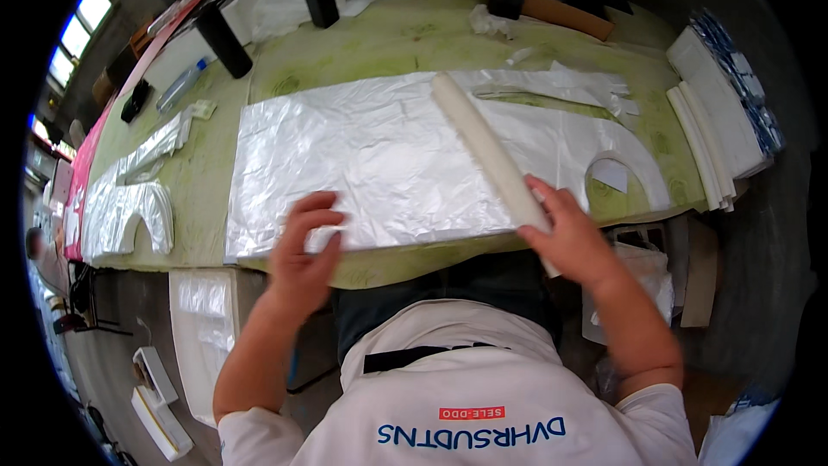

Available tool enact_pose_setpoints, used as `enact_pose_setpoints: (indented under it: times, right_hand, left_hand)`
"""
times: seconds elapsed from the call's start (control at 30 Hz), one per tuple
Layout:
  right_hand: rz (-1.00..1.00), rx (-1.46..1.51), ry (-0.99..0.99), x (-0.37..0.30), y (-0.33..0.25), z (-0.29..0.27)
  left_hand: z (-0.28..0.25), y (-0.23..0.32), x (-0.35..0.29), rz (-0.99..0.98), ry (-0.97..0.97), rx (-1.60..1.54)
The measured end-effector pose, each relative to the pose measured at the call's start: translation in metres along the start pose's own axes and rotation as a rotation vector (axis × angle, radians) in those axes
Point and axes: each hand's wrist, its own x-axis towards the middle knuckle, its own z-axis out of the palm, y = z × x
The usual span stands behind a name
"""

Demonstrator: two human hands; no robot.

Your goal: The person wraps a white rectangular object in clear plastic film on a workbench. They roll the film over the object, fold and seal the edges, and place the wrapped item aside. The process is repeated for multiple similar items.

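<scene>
A shiny white plastic film sheet [345, 151] lies flat and wrinkled across the table in front of me. At its right end it has straps and a rounded cut-out, like a disposable apron. My right hand [565, 233] is closed round the near end of a long cream-coloured roll [483, 142], which slants over the sheet, its far end pointing away and to the left. My left hand [306, 242] hovers at the sheet's near edge, fingers apart and slightly curled, holding nothing. Another plastic film piece [129, 207] with a similar cut-out lies at the table's left end.
A green-patterned cover [362, 47] lies over the table. At the back are a black cylinder [222, 41], a plastic bottle [181, 86], a black box-shaped device [321, 2] and a cardboard box [565, 17]. Cream rolls [703, 147] and stacked packs [724, 91] stand right. A white bin [203, 328] sits below.
</scene>
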Motion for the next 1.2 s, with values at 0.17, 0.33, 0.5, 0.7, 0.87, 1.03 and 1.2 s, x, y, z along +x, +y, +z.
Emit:
enact_pose_setpoints:
  times: [0.17,0.33,0.5,0.7,0.87,1.03,1.2]
  right_hand:
    - [-0.092,0.324,0.16,0.002,-0.011,0.055]
    - [-0.201,0.493,0.126,-0.026,-0.009,0.073]
    - [-0.119,0.758,-0.041,-0.06,-0.001,0.064]
    - [-0.163,0.83,0.121,-0.057,0.027,0.06]
    - [-0.087,0.888,0.198,-0.065,0.041,0.056]
    - [-0.031,0.831,0.312,-0.072,0.058,0.047]
    - [-0.103,0.699,0.468,-0.069,0.07,0.034]
  left_hand:
    - [0.116,0.028,0.079,0.177,-0.424,0.047]
    - [0.149,-0.001,0.088,0.29,-0.539,0.307]
    - [0.134,-0.002,0.092,0.288,-0.587,0.187]
    - [0.164,0.047,0.115,0.269,-0.524,0.319]
    - [0.228,0.052,0.143,0.016,-0.75,0.365]
    - [0.25,0.028,0.148,-0.094,-0.799,0.475]
    - [0.249,0.035,0.144,-0.083,-0.716,0.427]
